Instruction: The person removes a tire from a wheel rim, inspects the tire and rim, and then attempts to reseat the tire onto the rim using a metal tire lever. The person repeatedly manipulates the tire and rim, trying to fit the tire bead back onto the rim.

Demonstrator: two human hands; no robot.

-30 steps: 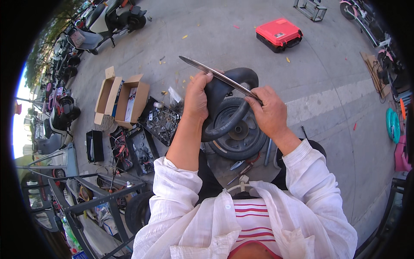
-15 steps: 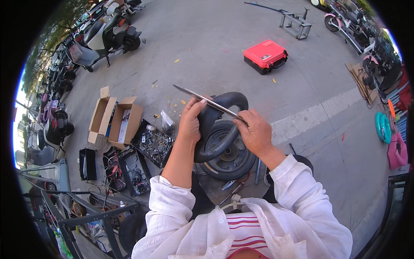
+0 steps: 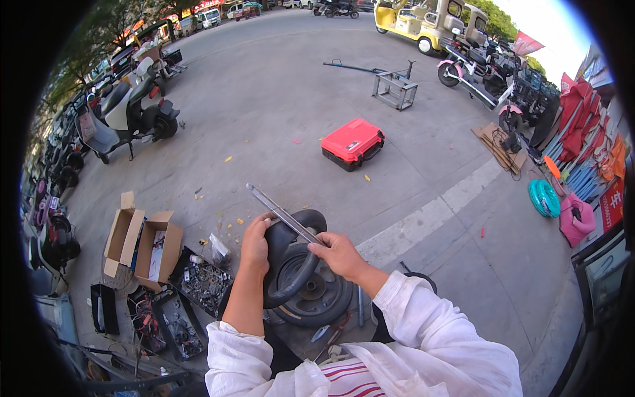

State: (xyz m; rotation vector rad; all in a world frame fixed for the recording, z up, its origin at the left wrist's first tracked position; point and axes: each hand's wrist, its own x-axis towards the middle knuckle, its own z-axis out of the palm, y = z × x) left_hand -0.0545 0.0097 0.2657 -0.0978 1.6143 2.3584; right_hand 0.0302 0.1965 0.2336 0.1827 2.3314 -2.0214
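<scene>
Black rubber inner tube (image 3: 280, 239), bent into a loop, is held up in front of the person, its lower bend overlapping the grey spoked wheel with a black tyre (image 3: 312, 286) that lies flat on the ground just below the hands. The left hand (image 3: 255, 248) is curled round the tube's upper left side, thumb uppermost. The right hand (image 3: 338, 257) is closed, thumb pressed on the near end of a long silvery metal bar (image 3: 284, 215), which slants across the tube past the left hand's fingertips. Whether the left hand also grips the bar, I cannot tell.

As far as one can judge, the tube is already out of the wheel, and the tyre sits round the rim without it; refitting remains undone.

Room is tightest left of the left hand, where a black tray of small metal parts (image 3: 204, 284) and an open brown cardboard box (image 3: 159, 250) stand close to the forearm. Ahead of both hands, grey concrete (image 3: 258, 142) runs to a red-and-black hard plastic case (image 3: 352, 142); right of the right hand, it spreads widest.
</scene>
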